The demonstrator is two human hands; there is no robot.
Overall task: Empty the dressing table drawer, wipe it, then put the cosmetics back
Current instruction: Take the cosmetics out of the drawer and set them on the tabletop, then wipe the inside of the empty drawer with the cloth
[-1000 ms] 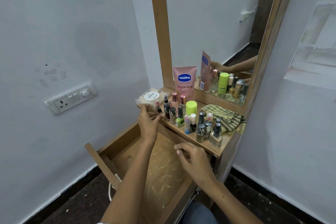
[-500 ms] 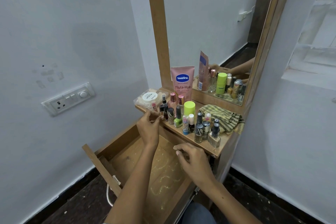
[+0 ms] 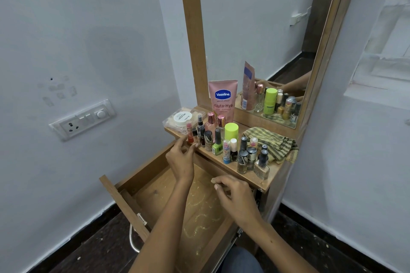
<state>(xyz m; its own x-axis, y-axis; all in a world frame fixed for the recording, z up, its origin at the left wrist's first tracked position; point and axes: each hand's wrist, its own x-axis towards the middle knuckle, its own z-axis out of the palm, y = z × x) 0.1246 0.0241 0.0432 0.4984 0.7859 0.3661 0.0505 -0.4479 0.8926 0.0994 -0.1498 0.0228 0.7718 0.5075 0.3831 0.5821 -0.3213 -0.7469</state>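
Drawer (image 3: 168,201) hangs pulled out under both hands, its pale-streaked floor bare. The cosmetics stand crowded along the table (image 3: 267,180) edge beyond the fingertips. The left hand (image 3: 180,158) reaches the row's near end, fingers (image 3: 195,145) loosely apart and touching a small red-capped bottle (image 3: 189,132), not clearly pinching it. The right hand (image 3: 235,193) hovers over the drawer, fingers curled but holding nothing visible. A striped cloth (image 3: 270,141) lies bunched past the bottles, right of both hands. Judging by the empty drawer, emptying is finished; whether wiping is done I cannot tell. The next move calls for a firm pinch without toppling neighbours. The drawer's near corner is cut off
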